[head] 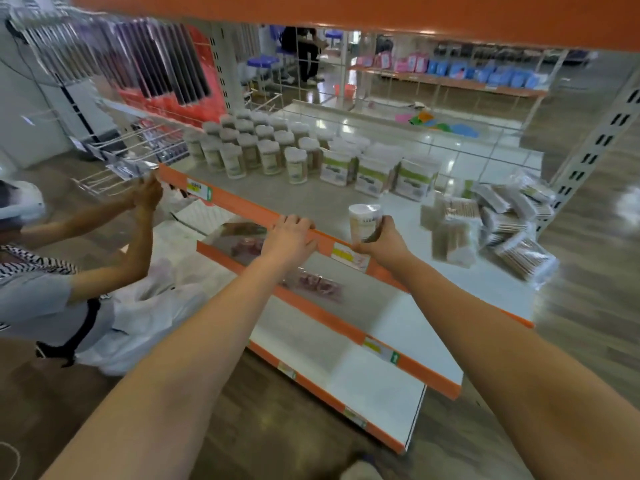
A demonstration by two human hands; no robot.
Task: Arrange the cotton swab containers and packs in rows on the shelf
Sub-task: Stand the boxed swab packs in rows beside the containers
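My right hand (382,239) grips a round cotton swab container (363,221) with a white lid, held just above the front edge of the shelf (311,199). My left hand (291,235) grips the shelf's orange front rail (242,206). At the back left of the shelf, several matching containers (256,147) stand in rows. Boxed swab packs (377,171) with green labels stand in a row to their right. A loose heap of flat swab packs (502,223) lies at the shelf's right end.
A second person (69,271) crouches on the left, hands on the shelf's left end near a wire rack (117,161). White plastic bags (149,317) lie by them. Two lower shelves (346,341) jut out below. An orange shelf (346,12) runs overhead. A perforated upright (595,143) stands right.
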